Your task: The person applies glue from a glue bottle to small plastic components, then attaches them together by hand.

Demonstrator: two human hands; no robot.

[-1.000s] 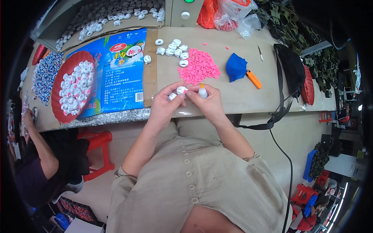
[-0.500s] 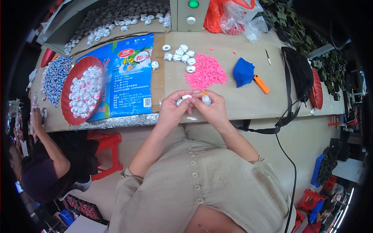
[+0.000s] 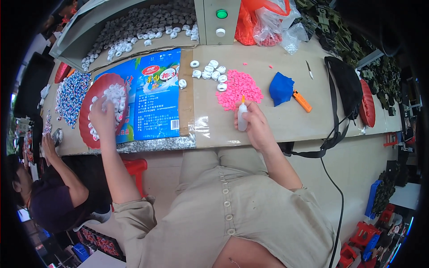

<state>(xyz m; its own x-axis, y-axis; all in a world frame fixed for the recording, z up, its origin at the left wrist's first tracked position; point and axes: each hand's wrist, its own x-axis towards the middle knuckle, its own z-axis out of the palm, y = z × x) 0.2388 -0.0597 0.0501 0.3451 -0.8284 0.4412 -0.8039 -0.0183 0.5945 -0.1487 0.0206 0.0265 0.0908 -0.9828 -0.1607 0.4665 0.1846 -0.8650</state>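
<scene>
My left hand reaches over the red oval bowl, among small white pieces with pink spots. Motion smears its fingers, so I cannot make out whether they hold a piece. In my right hand, a small white squeeze bottle stands upright with its yellow tip pointing away from me. Just beyond the bottle lies a spread of flat pink pieces. Several white ring-shaped pieces sit at its far left side. Under the bowl's right side is a blue printed cardboard sheet.
A blue cloth-like piece, an orange cutter and a small blade lie to the right, before a black bag. A grey metal housing stands at the back. At the left, a co-worker's arm rests by the table edge.
My left hand has left my right hand and moved left to the bowl. My right hand keeps the bottle, now upright. The white piece between my hands is no longer there.
</scene>
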